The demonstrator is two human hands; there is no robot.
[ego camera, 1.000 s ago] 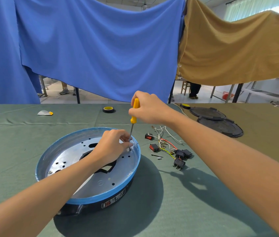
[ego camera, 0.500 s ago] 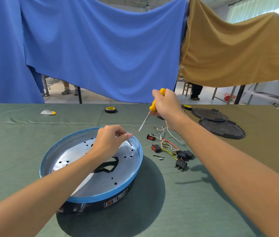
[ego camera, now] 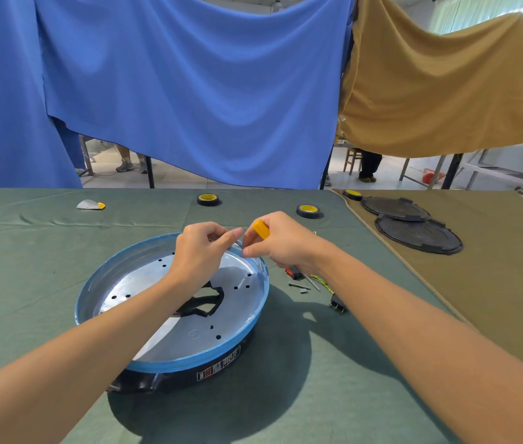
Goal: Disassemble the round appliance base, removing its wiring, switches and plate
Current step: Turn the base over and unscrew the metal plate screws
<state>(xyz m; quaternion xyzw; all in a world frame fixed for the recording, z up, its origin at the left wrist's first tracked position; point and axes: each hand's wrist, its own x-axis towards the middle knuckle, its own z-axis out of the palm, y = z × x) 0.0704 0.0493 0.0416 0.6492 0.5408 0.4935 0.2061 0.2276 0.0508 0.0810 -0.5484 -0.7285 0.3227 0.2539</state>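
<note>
Left hand (ego camera: 201, 254) fingers pinch a metal piece (ego camera: 238, 243) too small to identify. Right hand (ego camera: 286, 248) fingers grip a yellow-handled screwdriver (ego camera: 261, 229). Both are above the 1 o'clock rim of the round appliance base (ego camera: 170, 366) on the worktop (ego camera: 318, 395). Loose switches and wiring (ego camera: 295, 273) at its 3 o'clock are partly hidden by the right forearm.

This looks like a workshop: blue fabric sheets (ego camera: 189, 91) hang behind a long green cloth-covered worktable (ego camera: 29, 283), with yellow-cored black tape rolls (ego camera: 208, 199) near its far edge.
</note>
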